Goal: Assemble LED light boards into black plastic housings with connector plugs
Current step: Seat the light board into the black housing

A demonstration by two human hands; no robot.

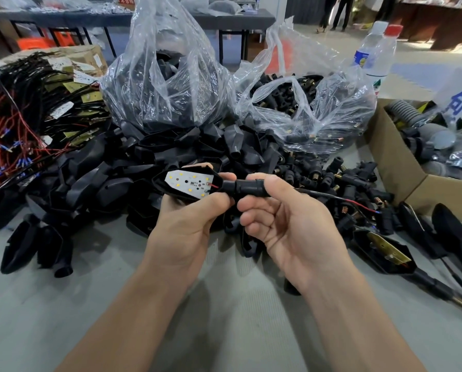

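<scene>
Just in front of the heap of loose housings [95, 183] on the desk [224, 331], one black housing [182, 196] is held with its LED board [189, 183] seated face up. The left hand [192, 221] keeps its grip curled round the shell, and the right hand [286, 224] grips the connector plug [247, 187]. The assembly is judged light and rigid but the board and wire [331, 197] fragile, so the plastic edges are best held. Behind the heap, a red sign [126, 0] seems to read "不合格".

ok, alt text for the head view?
Left hand grips a black housing with a white LED board seated inside; right hand grips the connector plug at the housing's neck. Loose housings and plugs are heaped on the grey table behind.
</scene>
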